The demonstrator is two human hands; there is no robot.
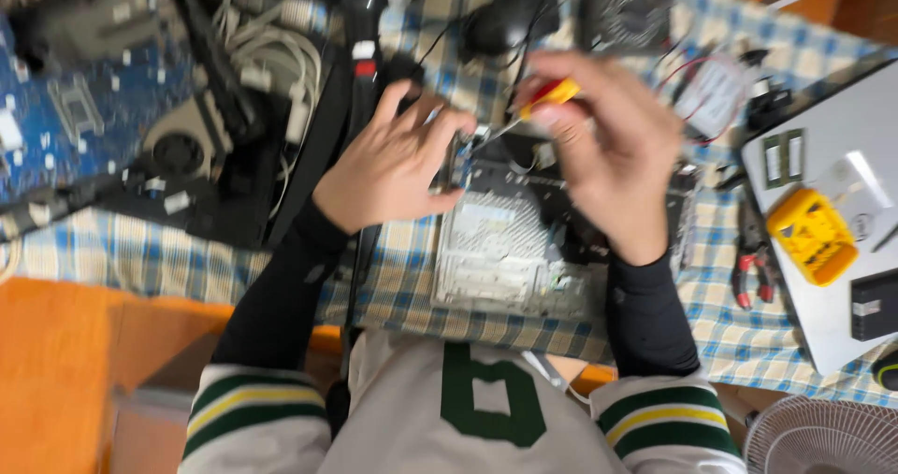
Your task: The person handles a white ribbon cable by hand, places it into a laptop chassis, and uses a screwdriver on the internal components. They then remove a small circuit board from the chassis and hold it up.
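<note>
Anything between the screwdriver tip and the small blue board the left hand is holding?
Nothing visible. The screwdriver in the right hand runs straight to the small blue board; the left hand grips it from the side. Blur hides the contact point.

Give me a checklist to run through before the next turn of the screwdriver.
1. Right hand grips the screwdriver by its red and yellow handle: ok.
2. Left hand steadies the small blue board at the top of the grey drive: ok.
3. Tip seated in a screw: cannot tell, blurred.
4. Drive lies flat on the checked cloth: ok.
5. Pliers and yellow box lie apart from both hands: ok.
6. Loose cables lie apart from the drive: ok.
</note>
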